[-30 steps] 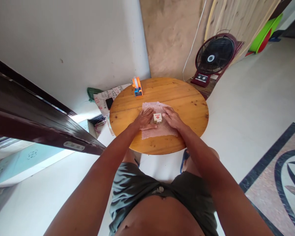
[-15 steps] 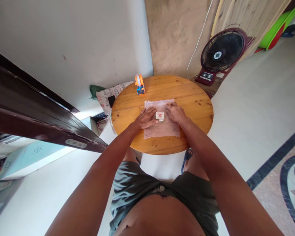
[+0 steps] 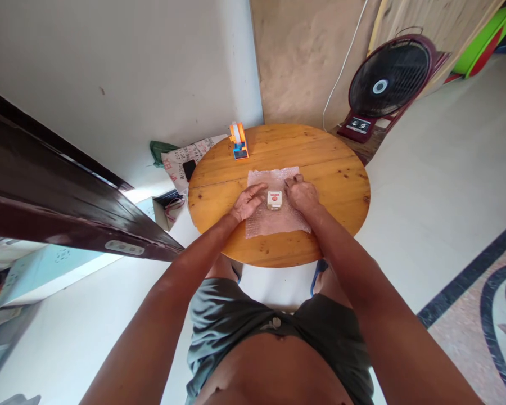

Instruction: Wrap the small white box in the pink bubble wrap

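- Head view, far left on the floor: an open carton (image 3: 167, 201) is seen beside the bench (image 3: 337, 185). Something like cords lies in it, but it is too small to be made out with certainty.
- A printed paper sheet (image 3: 179, 163) lies on the floor by the wall, with a dark flat thing (image 3: 189, 169) on it.
- An orange and blue tape dispenser (image 3: 238, 143) stands at the bench's far left edge, well apart from the hands.
- The left hand (image 3: 248, 203) is laid flat on the bubble wrap (image 3: 278, 224) with fingers spread, and nothing is gripped. Its fingertips are just beside the small box (image 3: 274, 199); whether they touch it cannot be told.
- The small box sits near the middle of the bubble wrap, label side up and closed. What is in it is not shown.
- The right hand (image 3: 302, 195) rests on the bubble wrap just right of the small box, fingers curled toward the sheet's far edge. Whether that grip is closed on the wrap cannot be told.
- For the work with wrap and box to go well, the box is best kept pinned and square to the sheet while the film is drawn snug, since slack film is likely to slide on smooth wood.
- A floor fan (image 3: 388, 79) stands behind the bench on the right. A green tub (image 3: 483, 34) leans on its side further right, and nothing can be seen in it.
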Demonstrator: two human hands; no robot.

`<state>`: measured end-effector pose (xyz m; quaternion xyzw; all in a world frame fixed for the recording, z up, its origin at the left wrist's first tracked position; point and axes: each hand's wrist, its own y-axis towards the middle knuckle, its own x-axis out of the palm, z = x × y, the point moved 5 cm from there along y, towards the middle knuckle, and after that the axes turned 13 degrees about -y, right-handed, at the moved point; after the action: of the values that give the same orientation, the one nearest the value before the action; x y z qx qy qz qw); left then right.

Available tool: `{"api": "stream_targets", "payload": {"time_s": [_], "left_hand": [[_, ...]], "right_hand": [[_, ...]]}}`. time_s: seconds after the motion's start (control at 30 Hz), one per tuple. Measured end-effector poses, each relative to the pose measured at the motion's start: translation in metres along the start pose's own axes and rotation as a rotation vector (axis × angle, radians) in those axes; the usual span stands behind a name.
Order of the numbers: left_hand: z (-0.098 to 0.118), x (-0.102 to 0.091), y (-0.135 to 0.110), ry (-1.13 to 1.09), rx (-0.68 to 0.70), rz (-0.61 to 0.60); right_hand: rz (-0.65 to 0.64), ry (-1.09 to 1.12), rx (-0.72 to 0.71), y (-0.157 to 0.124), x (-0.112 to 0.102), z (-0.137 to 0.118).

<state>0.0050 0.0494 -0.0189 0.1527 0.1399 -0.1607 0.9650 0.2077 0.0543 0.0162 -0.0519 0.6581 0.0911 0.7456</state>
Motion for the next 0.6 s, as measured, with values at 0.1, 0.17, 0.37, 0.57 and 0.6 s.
{"api": "stream_targets", "payload": {"time_s": [0.1, 0.17, 0.37, 0.57, 0.6], "left_hand": [[0.005, 0.010, -0.012, -0.091, 0.013, -0.050], [0.004, 0.016, -0.013, -0.098, 0.017, -0.075], [-0.008, 0.019, -0.008, -0.022, -0.018, -0.040], [-0.001, 0.018, -0.010, 0.042, 0.064, -0.047], [0.001, 0.018, -0.011, 0.071, 0.076, -0.048]], "right_hand": [[0.008, -0.006, 0.012, -0.001, 0.000, 0.000], [0.023, -0.010, 0.016, -0.001, 0.000, 0.000], [0.016, 0.008, 0.026, -0.003, 0.000, -0.001], [0.019, 0.026, 0.037, -0.005, -0.002, 0.000], [0.022, 0.026, 0.036, -0.005, -0.002, 0.000]]}}
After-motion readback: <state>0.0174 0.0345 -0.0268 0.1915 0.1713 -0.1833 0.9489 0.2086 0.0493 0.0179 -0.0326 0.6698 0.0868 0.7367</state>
